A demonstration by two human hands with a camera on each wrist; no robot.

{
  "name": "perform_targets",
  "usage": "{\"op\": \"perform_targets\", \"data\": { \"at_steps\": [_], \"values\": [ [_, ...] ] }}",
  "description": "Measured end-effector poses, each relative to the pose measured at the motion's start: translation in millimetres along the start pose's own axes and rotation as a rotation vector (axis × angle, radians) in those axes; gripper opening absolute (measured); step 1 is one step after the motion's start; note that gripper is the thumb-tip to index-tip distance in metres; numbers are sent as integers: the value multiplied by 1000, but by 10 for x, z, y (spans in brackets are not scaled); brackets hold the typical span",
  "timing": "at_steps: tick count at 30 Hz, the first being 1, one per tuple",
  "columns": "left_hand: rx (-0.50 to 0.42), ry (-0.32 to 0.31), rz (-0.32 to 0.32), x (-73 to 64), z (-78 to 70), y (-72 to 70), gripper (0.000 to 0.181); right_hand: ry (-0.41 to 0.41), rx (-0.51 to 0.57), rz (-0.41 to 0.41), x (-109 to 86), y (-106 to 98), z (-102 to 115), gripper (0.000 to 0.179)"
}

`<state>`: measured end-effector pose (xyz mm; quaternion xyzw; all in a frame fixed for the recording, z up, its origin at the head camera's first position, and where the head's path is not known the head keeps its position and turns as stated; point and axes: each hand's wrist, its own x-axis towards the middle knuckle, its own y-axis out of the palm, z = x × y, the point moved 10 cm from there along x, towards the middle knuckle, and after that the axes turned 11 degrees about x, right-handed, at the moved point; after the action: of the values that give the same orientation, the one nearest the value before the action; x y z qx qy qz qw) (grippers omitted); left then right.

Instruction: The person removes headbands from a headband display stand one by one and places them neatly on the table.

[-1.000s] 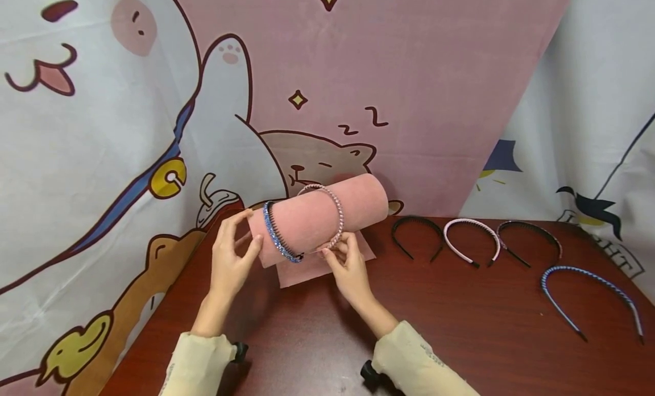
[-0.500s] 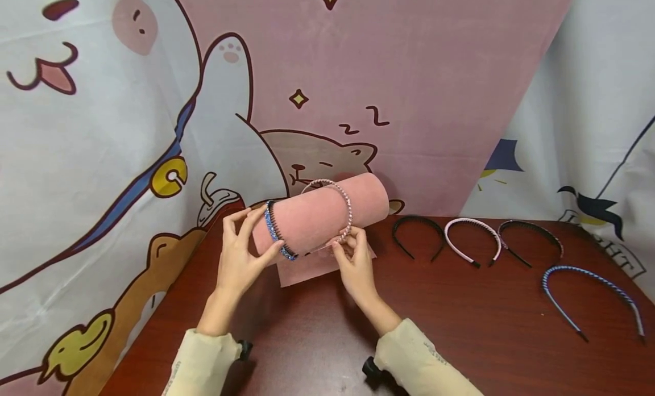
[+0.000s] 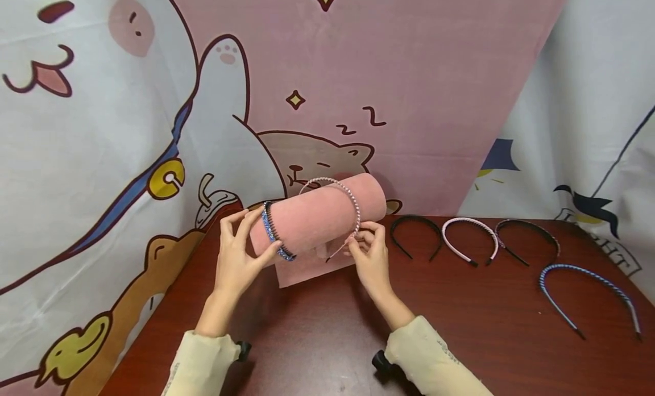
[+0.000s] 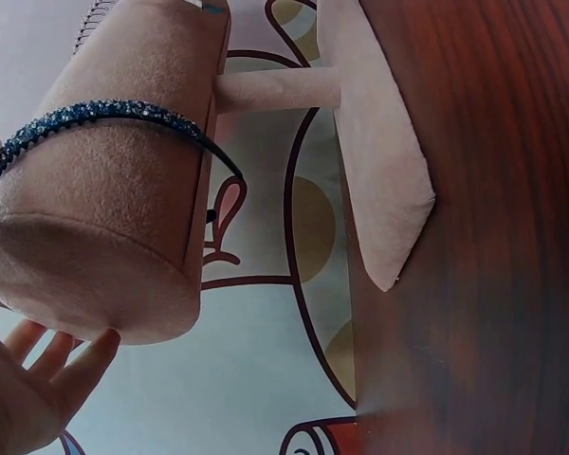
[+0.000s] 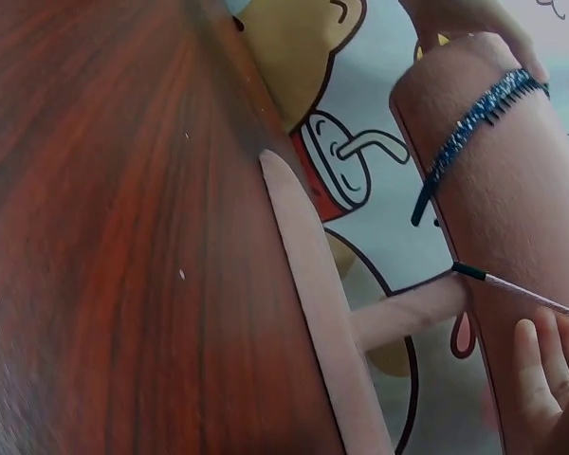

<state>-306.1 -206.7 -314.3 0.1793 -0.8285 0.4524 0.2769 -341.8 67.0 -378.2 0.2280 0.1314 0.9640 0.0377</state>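
Note:
A pink, plush headband stand has a horizontal roll (image 3: 312,217) on a short post above a flat base (image 3: 307,271). My left hand (image 3: 236,259) grips the roll's left end, its thumb at a blue glitter headband (image 3: 271,231) with comb teeth that sits around that end. In the left wrist view, fingertips touch the roll's end face (image 4: 95,275). My right hand (image 3: 370,257) pinches a pink beaded headband (image 3: 354,205) near one end. That band arches over the roll further right, and its dark tip (image 5: 469,271) points left below the roll.
On the dark wooden table (image 3: 460,328), to the right, lie a black headband (image 3: 409,219), a pale pink one (image 3: 468,221), a dark one (image 3: 532,225) and a blue striped one (image 3: 588,274). A printed cloth (image 3: 435,72) hangs behind the stand.
My right hand has moved right along the roll, bringing the pink beaded headband with it. My left hand has shifted slightly right, its thumb now at the blue glitter headband.

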Motion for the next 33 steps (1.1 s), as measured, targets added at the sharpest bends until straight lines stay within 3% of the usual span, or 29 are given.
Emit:
{"op": "perform_targets", "data": {
  "at_steps": [10,18,23,33],
  "values": [
    [-5,-1,-1,-9,12,10,72,-90,-62,5,141,-75,149,29],
    [-14,8,-8,-11,1,6,73,-42,-249,-37,291,-219,289,28],
    [-16,15,-5,-3,-10,7,72,-48,-328,-92,423,-414,403,27],
    [-20,3,-3,-7,14,13,73,58,-202,-147,526,-673,380,29]
  ]
}}
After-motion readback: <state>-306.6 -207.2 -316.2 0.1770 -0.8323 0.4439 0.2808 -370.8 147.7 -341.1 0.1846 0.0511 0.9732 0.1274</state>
